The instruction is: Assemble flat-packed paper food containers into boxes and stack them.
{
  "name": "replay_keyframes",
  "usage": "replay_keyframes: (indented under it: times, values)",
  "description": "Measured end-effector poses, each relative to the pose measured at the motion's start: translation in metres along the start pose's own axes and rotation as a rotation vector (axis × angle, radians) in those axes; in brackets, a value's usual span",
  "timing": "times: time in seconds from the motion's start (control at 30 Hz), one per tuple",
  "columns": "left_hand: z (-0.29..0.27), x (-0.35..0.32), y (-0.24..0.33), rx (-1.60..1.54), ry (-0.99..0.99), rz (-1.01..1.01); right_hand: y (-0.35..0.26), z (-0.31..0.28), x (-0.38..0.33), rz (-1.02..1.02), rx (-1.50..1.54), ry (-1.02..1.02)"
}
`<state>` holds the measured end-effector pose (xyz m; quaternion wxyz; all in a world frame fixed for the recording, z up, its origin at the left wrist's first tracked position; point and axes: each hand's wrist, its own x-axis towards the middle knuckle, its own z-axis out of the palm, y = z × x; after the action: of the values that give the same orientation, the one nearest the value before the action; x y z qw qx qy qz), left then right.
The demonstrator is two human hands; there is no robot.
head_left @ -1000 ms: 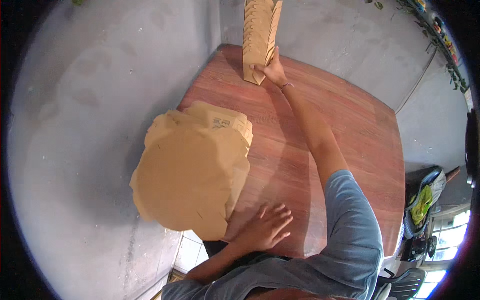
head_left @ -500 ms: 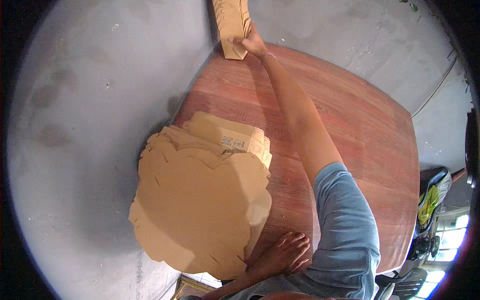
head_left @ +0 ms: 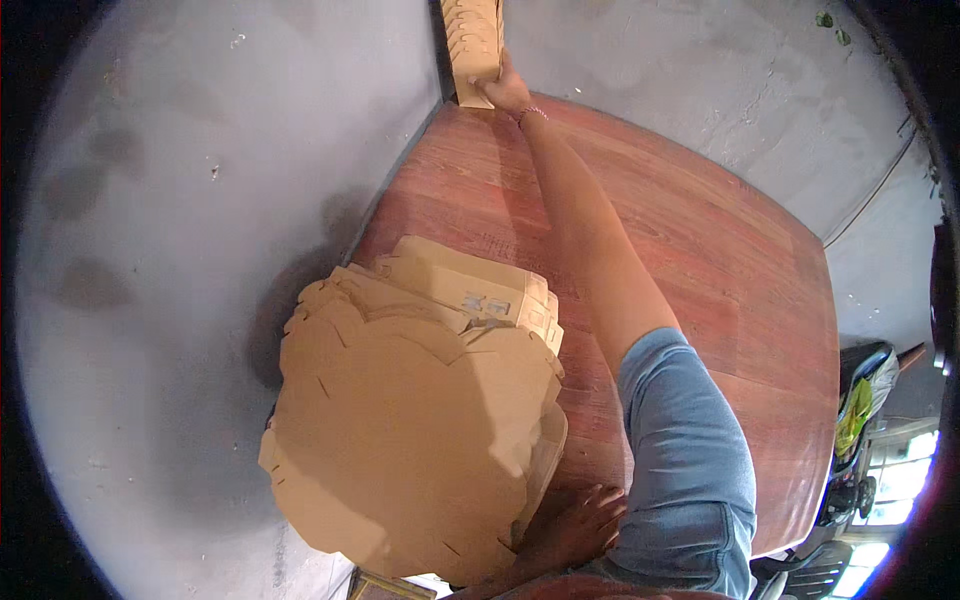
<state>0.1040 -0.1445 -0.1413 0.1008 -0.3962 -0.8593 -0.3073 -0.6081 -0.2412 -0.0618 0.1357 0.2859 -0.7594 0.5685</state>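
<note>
With your right hand [head_left: 500, 90] stretched to the top centre of the frame, its grip closed on the tall stack of folded boxes [head_left: 475, 40] at the tabletop [head_left: 720, 260] corner, a nudge could topple it, while your left hand [head_left: 575, 525] rests open-fingered by the flat cardboard pile [head_left: 410, 440].

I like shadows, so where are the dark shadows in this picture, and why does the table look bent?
Head view: the cardboard stack casts a dark shadow left onto the grey floor; the right hand's arm shades the red table; the fisheye lens curves the table's edges.
</note>
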Motion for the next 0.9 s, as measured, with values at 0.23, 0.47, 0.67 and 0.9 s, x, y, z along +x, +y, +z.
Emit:
replay_keyframes:
  times: [0.23,0.47,0.67,0.9]
  values:
    - [-0.005,0.005,0.003,-0.143,-0.269,0.015,-0.029,0.022,-0.015,0.217,-0.378,0.021]
    - [0.018,-0.005,0.006,-0.342,-0.232,-0.118,-0.020,0.044,-0.008,0.299,-0.506,-0.011]
    - [0.030,-0.008,0.004,-0.762,-0.133,-0.306,-0.027,0.047,-0.008,0.353,-0.531,0.009]
    - [0.031,-0.010,0.008,-1.244,0.003,-0.523,-0.031,0.035,-0.007,0.359,-0.517,-0.008]
